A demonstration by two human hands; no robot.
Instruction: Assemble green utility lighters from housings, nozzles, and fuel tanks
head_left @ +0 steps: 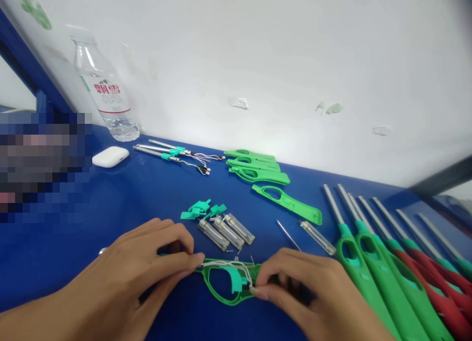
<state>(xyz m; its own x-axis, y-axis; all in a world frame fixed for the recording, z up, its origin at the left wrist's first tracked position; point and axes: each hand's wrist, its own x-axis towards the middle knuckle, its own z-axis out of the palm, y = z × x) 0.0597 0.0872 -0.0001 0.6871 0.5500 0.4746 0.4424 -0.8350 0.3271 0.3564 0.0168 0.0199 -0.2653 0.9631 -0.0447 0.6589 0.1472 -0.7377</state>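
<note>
A green handle shell (pixel 216 294) lies open side up between my hands, with a teal trigger (pixel 237 280) and white wires (pixel 236 264) inside it. My left hand (pixel 151 262) pinches the shell's left end, where a bit of metal tube shows by the fingertips. At the shell's right part, my right hand (pixel 306 287) has thumb and index finger closed at the wire ends beside the trigger. Its fingers cover the rest of the shell.
Behind the hands lie teal pieces (pixel 199 210), clear fuel tanks (pixel 239 228) and a thin metal rod (pixel 288 235). Green shells (pixel 258 174) and wired metal tubes (pixel 162 149) are farther back. Finished-looking lighters (pixel 372 267) line the right. A bottle (pixel 106 95) and white case (pixel 110 156) stand back left.
</note>
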